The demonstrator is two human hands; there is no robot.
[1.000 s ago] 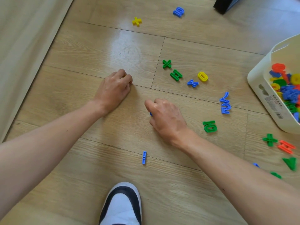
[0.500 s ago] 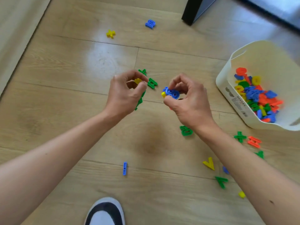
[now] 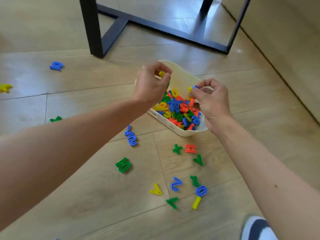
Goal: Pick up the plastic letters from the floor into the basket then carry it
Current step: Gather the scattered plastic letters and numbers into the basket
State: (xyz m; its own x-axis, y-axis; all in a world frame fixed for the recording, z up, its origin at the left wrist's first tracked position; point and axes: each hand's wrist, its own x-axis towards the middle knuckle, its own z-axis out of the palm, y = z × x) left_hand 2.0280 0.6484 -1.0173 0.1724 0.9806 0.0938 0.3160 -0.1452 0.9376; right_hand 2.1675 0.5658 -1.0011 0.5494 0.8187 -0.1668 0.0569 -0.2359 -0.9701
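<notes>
- Hands that half a second ago were raised over the floor, left of the basket, are now both above the basket (image 3: 183, 134) itself. The view has swung round, and a black metal frame (image 3: 90, 26) now stands behind it.
- The left hand (image 3: 152, 84) has its fingers curled. Thumb and forefinger pinch a yellow piece (image 3: 161, 74) over the basket's far left rim.
- The right hand (image 3: 209, 101) is curled too, its fingertips clamped on a blue piece (image 3: 194, 86) above the middle of the basket. The two hands are apart.
- The cream basket stands on the wooden floor (image 3: 86, 196) and holds a mixed heap of plastic letters (image 3: 176, 110) in blue, orange, green and yellow.
- Loose pieces lie on the boards nearer the person: a green 10 (image 3: 123, 164), a green cross (image 3: 177, 149) just beside an orange H (image 3: 190, 148), a blue Z (image 3: 176, 183) and a yellow V (image 3: 156, 189).
- A blue 10 (image 3: 56, 65) lies well apart at far left.
</notes>
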